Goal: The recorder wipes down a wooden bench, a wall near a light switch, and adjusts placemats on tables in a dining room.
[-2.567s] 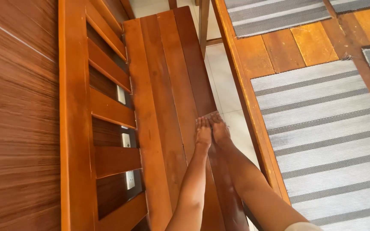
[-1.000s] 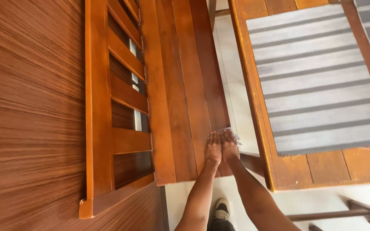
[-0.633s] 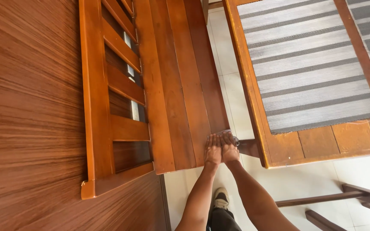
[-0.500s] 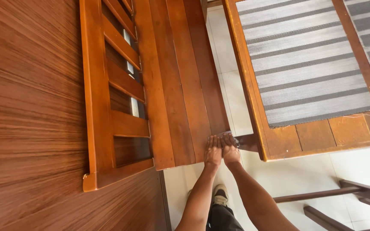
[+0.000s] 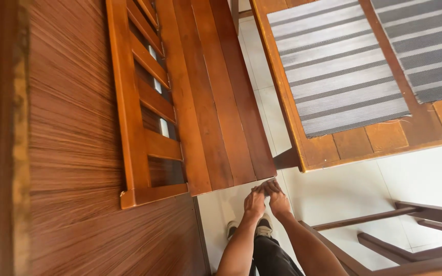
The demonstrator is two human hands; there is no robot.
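Firstly, at far left, ribbed brown wall panelling (image 5: 67, 128); just beside it, a slatted backrest (image 5: 129, 112) in orange-brown varnished wood. Next to that, the long bench surface (image 5: 216, 102) of three or four planks, ending just above the hands. Looks heavy, stiff and hard, probably slick under the varnish; best taken by the square end edge of the planks or the backrest's corner rail, not by the thin slats.

Below that end, over pale floor tiles (image 5: 344, 194) and dark shoes (image 5: 264, 227): left hand (image 5: 254, 203) and right hand (image 5: 280, 202), pressed side by side, fingers bunched and meeting at the tips just off the plank ends. Cannot tell whether pinching something small or simply closed on nothing.

Rightward, a table surface (image 5: 333, 148) carrying grey striped mats (image 5: 338, 76); bottom right, dark wooden chair frames (image 5: 425, 225). No packages, labels or signs in view.
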